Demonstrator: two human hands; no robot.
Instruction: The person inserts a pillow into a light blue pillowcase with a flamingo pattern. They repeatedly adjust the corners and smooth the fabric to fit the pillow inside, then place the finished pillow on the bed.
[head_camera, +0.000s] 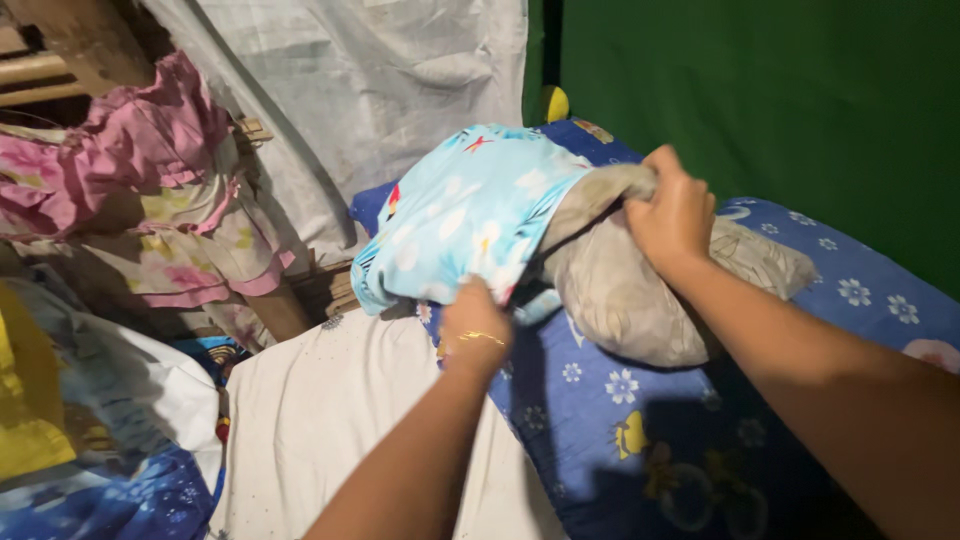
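Pillow (640, 290): a grey-beige, worn cushion with a faint leaf pattern, lying tilted on the blue bedsheet near the green wall; its left end is inside the pillowcase, its right end bare.
Bedsheet (640, 420): dark blue with white flowers and cartoon figures, spread over the right half of the bed, under the pillow.
Green wall (780, 90): flat dark green surface behind the bed, upper right.
White sheet (330, 410): pale, faintly dotted fabric covering the bed's left part, below the left forearm.
Grey cloth (370, 80): a crumpled pale sheet hanging behind the bed, upper centre.
Pink clothes (160, 190): ruffled pink and floral garments piled at the left edge, well apart from the hands.
Pillowcase (470, 210): light blue with white and red prints, pulled partway over the pillow's left end, its open edge bunched at the lower side.
Right hand (672, 215): fingers clamped on the pillow's top edge, just beside the pillowcase opening, lifting that corner.
Left hand (476, 330): fingers closed on the pillowcase's lower hem, a thin gold bracelet across the wrist.
Yellow object (553, 103): small and rounded, at the wall behind the pillowcase; its kind cannot be told.
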